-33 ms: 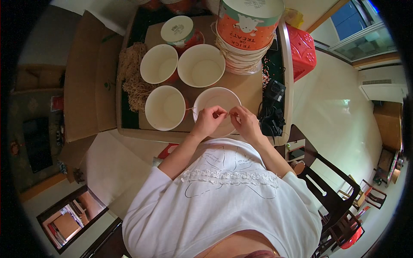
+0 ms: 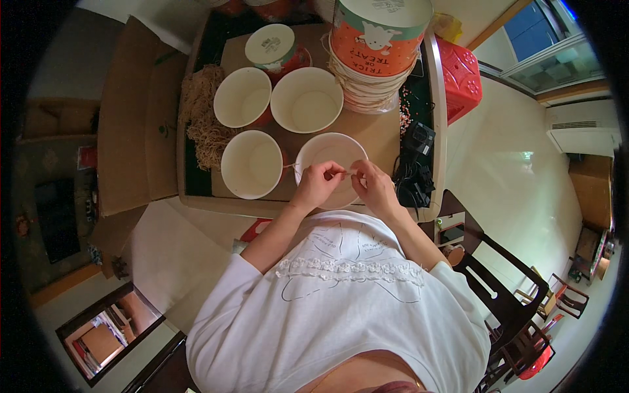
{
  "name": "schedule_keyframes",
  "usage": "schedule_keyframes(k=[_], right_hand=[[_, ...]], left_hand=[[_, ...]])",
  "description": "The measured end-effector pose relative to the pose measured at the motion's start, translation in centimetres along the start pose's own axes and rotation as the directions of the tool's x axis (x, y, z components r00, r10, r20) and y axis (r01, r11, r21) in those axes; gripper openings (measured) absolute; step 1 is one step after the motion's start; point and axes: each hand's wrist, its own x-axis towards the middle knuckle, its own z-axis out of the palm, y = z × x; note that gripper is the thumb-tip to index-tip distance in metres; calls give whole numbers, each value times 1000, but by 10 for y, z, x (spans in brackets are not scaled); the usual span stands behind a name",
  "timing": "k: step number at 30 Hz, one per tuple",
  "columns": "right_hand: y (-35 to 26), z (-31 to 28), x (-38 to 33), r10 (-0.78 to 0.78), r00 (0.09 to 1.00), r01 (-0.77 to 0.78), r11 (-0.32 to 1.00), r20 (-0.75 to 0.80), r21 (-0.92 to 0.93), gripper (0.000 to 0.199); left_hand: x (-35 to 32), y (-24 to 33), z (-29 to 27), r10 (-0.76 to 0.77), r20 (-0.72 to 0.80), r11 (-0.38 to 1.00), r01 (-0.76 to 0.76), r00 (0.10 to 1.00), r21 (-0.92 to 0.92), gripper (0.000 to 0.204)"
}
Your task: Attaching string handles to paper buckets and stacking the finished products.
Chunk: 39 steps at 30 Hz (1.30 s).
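Observation:
My left hand (image 2: 319, 184) and my right hand (image 2: 375, 188) meet over the near paper bucket (image 2: 319, 145), which has a white inside. The fingertips of each are pinched on a thin pale string (image 2: 348, 173) stretched across the short gap between them. Most of the string is hidden by my fingers. A loose strand (image 2: 291, 166) sticks out left of this bucket's rim. Just beside it stands another open bucket (image 2: 251, 164). Behind are two more, a left one (image 2: 242, 97) and a right one (image 2: 306, 99).
A tangle of brown twine (image 2: 208, 118) lies at the table's left, near a cardboard box (image 2: 134, 124). Stacked orange buckets (image 2: 380, 42) rise at the back right. Black adapters and cables (image 2: 414, 177) lie at right, and a red stool (image 2: 457, 78) stands beyond the table edge.
My right fingertips have shifted very slightly, and a little more of the pale string shows between my hands. The buckets have not moved.

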Motion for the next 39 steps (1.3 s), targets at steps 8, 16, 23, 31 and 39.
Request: schedule_keyframes(k=[8, 16, 23, 31, 39], right_hand=[[10, 3, -4, -18, 1000, 17, 997, -14, -72, 9], [9, 0, -5, -102, 994, 96, 981, -25, -171, 5], [8, -2, -5, -76, 996, 69, 986, -45, -150, 5], [-4, 0, 0, -41, 999, 42, 999, -24, 32, 9], [-2, 0, -1, -20, 1000, 21, 998, -17, 65, 8]], left_hand=[[0, 7, 1, 3, -24, 1000, -3, 1000, -6, 16], [3, 13, 9, 17, 30, 1000, -16, 999, -25, 16], [0, 15, 0, -5, -24, 996, 7, 1000, 91, 11], [0, 16, -4, 67, -96, 994, -74, 993, -74, 14], [1, 19, -8, -119, 76, 978, 130, 990, -161, 16]])
